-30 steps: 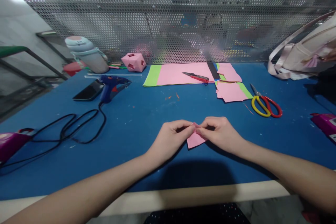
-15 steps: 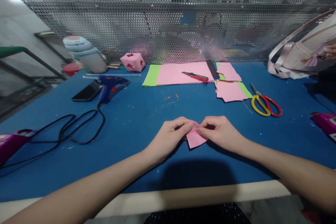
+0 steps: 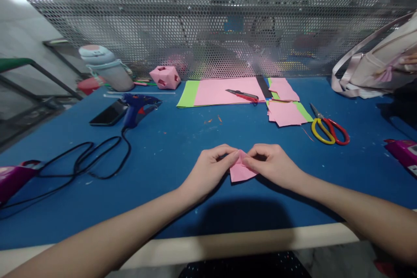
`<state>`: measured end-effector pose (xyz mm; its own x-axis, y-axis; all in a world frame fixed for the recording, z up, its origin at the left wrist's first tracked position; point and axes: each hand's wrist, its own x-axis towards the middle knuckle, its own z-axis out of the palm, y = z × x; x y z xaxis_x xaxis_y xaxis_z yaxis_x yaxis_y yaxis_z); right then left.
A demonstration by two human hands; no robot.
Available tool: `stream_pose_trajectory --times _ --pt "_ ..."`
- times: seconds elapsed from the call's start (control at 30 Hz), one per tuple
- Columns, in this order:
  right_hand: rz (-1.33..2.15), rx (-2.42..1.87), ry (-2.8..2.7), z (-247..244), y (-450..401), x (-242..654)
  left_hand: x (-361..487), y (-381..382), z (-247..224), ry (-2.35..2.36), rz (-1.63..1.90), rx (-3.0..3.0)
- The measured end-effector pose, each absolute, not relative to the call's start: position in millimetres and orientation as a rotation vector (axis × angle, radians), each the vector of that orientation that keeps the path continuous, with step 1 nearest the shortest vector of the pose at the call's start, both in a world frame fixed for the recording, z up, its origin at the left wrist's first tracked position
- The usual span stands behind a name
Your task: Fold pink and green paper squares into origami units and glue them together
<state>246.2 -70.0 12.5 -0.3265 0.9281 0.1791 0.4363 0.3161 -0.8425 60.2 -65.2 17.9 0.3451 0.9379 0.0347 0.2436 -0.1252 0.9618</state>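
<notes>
A small folded piece of pink paper [image 3: 240,174] is pinched between my two hands, just above the blue table near its front edge. My left hand [image 3: 213,168] grips its upper left part between thumb and fingers. On the other side, my right hand [image 3: 272,165] closes on its upper right part, thumb on top. A crease or raised fold runs up the middle of the paper to a peak between the thumbs. The fingertips beneath the paper are hidden.
Behind lie pink and green sheets [image 3: 228,92] with a utility knife [image 3: 244,95], cut pink squares [image 3: 286,114] and scissors [image 3: 329,128]. To the left are a glue gun [image 3: 132,110] with its cord, a phone [image 3: 109,113], a folded pink paper ball [image 3: 165,77] and a bottle [image 3: 110,71].
The pink paper has turned slightly, its lower corner shifting a little left and up. Both hands keep their pinch in nearly the same place.
</notes>
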Motion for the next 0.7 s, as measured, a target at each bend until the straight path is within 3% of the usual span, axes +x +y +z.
stream_pose_trajectory --times 0.7 --pt "0.752 -1.128 -1.874 12.9 -72.6 243.4 63.6 -67.0 11.1 1.061 0.878 1.557"
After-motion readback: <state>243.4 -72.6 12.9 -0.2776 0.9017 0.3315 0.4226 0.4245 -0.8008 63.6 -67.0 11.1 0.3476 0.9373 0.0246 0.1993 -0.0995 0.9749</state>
